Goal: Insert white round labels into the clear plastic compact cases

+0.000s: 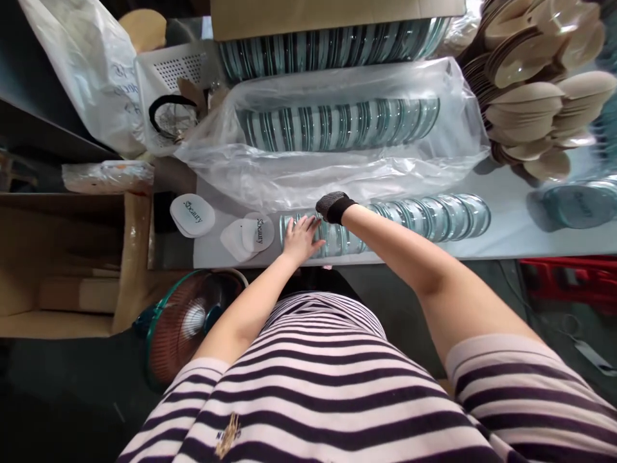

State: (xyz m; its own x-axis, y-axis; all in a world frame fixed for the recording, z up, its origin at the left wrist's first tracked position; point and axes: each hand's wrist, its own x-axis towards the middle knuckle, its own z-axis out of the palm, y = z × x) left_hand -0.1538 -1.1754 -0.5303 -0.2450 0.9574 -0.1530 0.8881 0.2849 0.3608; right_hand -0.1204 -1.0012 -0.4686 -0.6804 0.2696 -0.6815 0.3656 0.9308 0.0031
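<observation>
Both hands, bare left [301,236] spread flat, gloved right [332,206] curled, touch the row of glass discs [409,218] below the bagged row [337,125].

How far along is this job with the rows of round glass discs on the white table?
Looks done: a long row of glass discs lies lined up on the white table. In hand: the left hand rests flat on that row's near end, and the gloved right hand sits on the discs beside it. Left: another row in the clear plastic bag and one under the cardboard box.
</observation>
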